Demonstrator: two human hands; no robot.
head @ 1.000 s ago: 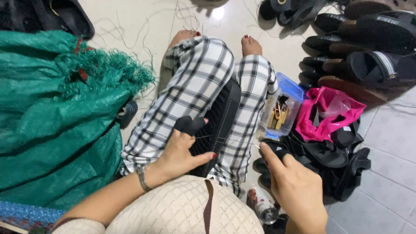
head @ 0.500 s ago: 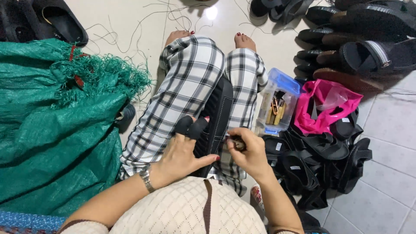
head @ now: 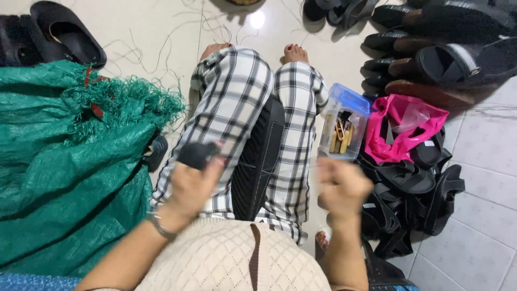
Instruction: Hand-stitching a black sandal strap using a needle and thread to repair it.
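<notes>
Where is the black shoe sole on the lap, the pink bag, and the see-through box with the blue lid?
black shoe sole (head: 258, 161), head view, middle of its ribbed underside.
pink bag (head: 401, 126), head view, crumpled middle of the plastic.
see-through box (head: 344, 126), head view, clear front wall below the blue lid.

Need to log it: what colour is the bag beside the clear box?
Bright pink bag, right of the clear box; head view.

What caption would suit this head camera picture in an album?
Seated on a tiled floor, a person steadies a black sandal sole between checked knees, left hand and right hand raised.
</notes>
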